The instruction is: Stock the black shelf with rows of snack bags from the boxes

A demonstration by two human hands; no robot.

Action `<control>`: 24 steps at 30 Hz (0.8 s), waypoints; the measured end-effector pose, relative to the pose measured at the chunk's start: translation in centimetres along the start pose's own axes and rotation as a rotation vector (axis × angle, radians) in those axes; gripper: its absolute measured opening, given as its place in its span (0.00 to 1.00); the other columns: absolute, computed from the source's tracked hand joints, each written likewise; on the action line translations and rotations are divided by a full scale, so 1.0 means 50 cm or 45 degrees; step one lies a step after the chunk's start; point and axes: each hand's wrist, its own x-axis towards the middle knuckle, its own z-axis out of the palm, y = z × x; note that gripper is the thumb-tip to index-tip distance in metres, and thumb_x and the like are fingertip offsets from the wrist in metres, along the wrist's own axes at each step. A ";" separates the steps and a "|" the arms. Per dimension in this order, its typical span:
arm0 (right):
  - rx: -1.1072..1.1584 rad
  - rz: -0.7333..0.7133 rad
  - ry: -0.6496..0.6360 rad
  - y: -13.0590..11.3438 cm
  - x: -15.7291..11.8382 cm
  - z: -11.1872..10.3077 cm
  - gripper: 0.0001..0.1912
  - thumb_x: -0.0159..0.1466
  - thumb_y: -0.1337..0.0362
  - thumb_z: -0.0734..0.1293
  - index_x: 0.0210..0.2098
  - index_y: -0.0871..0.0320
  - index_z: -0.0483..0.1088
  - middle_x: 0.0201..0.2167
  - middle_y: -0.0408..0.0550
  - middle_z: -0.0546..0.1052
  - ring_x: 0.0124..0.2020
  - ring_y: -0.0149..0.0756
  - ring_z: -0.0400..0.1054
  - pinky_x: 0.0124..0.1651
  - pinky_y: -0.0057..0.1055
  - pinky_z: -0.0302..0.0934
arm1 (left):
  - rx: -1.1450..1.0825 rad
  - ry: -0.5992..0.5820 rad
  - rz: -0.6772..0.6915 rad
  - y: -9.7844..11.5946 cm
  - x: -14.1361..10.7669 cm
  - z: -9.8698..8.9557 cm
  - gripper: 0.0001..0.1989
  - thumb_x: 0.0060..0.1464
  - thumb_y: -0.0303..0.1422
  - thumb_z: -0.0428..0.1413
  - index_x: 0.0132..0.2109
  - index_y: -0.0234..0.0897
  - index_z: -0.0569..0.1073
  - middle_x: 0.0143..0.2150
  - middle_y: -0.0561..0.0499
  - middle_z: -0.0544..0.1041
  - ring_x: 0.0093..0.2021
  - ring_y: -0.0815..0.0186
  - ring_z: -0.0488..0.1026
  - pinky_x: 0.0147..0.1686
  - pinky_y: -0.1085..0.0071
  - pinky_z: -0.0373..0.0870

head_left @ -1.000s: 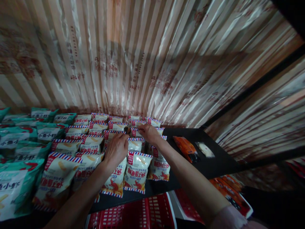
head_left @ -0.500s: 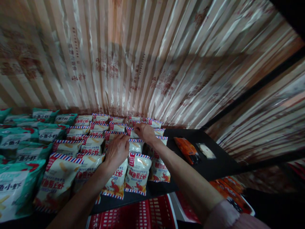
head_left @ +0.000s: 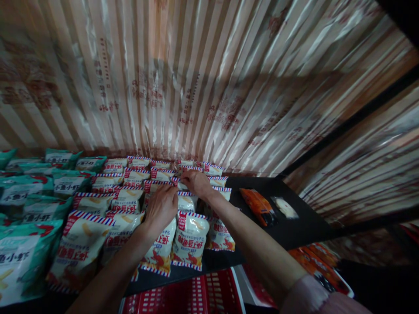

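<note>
White snack bags with red lettering and striped edges [head_left: 190, 239] stand in rows on a black shelf [head_left: 225, 264]. My left hand [head_left: 163, 204] is among the middle rows, its fingers curled at the top edge of a bag; its fingertips are partly hidden. Just right of it and slightly farther back, my right hand [head_left: 195, 182] pinches the top edge of another white bag [head_left: 180, 184]. The two hands are close together but apart.
Green snack bags [head_left: 67, 183] fill the left side. An orange packet [head_left: 258, 206] and a small clear packet [head_left: 284, 207] lie on the right. Below are a red basket [head_left: 196, 294] and a tray of orange packets [head_left: 319, 266]. Striped sheeting [head_left: 183, 78] hangs behind.
My right hand has shifted very slightly to the left at the bag tops. My left hand stays nearly in place.
</note>
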 end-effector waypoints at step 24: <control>-0.243 0.171 -0.091 0.082 0.069 0.014 0.17 0.65 0.67 0.53 0.50 0.60 0.67 0.47 0.56 0.74 0.47 0.37 0.67 0.48 0.29 0.58 | 0.033 0.033 0.040 0.004 0.007 -0.004 0.12 0.56 0.26 0.46 0.40 0.35 0.73 0.36 0.46 0.74 0.42 0.60 0.67 0.44 0.63 0.65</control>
